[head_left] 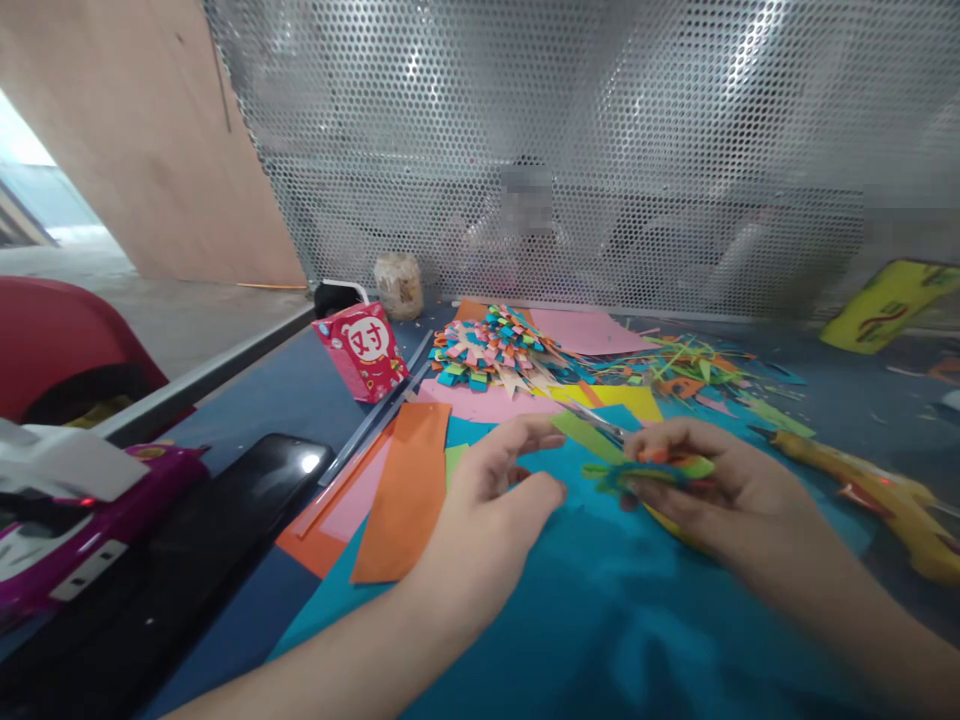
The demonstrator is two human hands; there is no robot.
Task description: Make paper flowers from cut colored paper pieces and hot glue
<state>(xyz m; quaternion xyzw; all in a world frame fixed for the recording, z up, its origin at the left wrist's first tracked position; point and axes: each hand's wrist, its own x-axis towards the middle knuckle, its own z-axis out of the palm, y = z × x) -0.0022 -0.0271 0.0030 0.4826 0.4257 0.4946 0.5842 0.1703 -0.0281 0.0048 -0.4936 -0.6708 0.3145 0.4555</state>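
Note:
My left hand (499, 490) is held over the blue sheet (600, 610), thumb and fingers apart and curved, with nothing between them. In my right hand (720, 480) a small bunch of coloured strips (652, 474), green, blue and orange, is pinched between thumb and fingers. Whether the strips are paper or felt I cannot tell. A pair of scissors (600, 422) shows just behind the bunch, its handles hidden by my right hand. A green strip (585, 435) lies by the blades. Left of my left hand is an orange rectangular piece (405, 490).
Finished fringed pieces (495, 345) are heaped at the back, beside thin scraps (690, 365). A yellow glue gun (870, 490) lies at right. To the left are a phone (247, 510), a red drink carton (364, 350) and a jar (399, 285). A perforated metal panel (562, 120) stands behind.

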